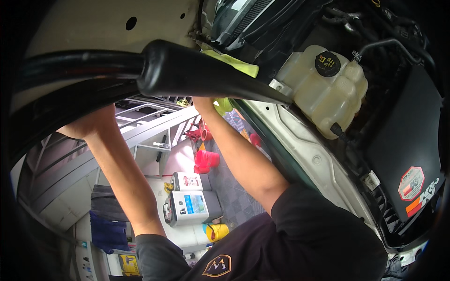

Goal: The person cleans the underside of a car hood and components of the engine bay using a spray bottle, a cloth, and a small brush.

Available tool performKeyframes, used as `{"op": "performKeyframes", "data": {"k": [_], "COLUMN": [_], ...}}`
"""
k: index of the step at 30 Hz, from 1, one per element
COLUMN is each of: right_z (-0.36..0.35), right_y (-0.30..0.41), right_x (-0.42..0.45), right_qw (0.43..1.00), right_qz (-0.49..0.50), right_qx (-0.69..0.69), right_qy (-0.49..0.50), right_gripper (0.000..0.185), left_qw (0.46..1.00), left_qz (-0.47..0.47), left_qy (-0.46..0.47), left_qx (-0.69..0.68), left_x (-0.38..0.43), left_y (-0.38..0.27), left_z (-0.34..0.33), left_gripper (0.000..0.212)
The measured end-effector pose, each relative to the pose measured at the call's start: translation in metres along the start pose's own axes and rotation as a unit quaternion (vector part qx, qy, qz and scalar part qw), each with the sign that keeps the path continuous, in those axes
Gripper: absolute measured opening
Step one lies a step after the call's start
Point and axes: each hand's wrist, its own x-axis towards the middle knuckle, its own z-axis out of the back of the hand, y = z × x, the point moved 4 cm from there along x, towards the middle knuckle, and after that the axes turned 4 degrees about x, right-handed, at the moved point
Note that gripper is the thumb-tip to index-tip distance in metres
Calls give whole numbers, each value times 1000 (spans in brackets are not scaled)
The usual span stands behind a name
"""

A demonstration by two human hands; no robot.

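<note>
My left hand (89, 124) is raised to the dark lower edge of the open hood (81, 93). Its fingers are hidden behind that edge. A thick black hood strut (197, 75) crosses close in front of me and covers most of my right hand (203, 103). Around that hand, a yellow-green cloth (242, 66) shows above the strut and again below it. The cloth lies by the rear corner of the fender, near the windshield (228, 21). The strut's narrow end meets the body beside a translucent coolant tank (327, 91) with a black cap (327, 64).
A pale fender rail (306, 140) runs below the tank. At right sits a black K&N air-intake cover (404, 140). Beyond my arms are a red bucket (207, 159), two grey-and-white jugs (191, 208), a yellow bucket (217, 232), hanging dark towels (109, 232) and a tiled floor (235, 189).
</note>
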Motion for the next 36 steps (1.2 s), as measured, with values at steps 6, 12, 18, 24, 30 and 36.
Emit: {"op": "performKeyframes", "data": {"k": [6,12,18,24,30,36], "right_z": [-5,-15,6,21,105,202], "right_y": [67,62,15,63,132,335], "right_x": [-37,-27,10,-63,-98,-77], "right_qw": [957,985,983,972,929,991], "right_qz": [170,117,-182,-233,-302,-70], "right_qx": [-234,-125,21,29,205,-109], "right_qy": [-35,-33,25,-6,62,35], "right_gripper": [21,27,24,18,18,29], "left_qw": [997,999,998,966,957,955], "left_qz": [31,5,-52,-203,-187,-156], "left_qy": [65,33,20,-132,-180,-225], "left_qx": [-26,-7,-22,95,128,116], "left_x": [-15,-15,4,-11,11,13], "left_y": [-10,-6,13,1,28,39], "left_z": [3,14,25,53,27,-1], "left_gripper": [49,51,53,45,25,32]}}
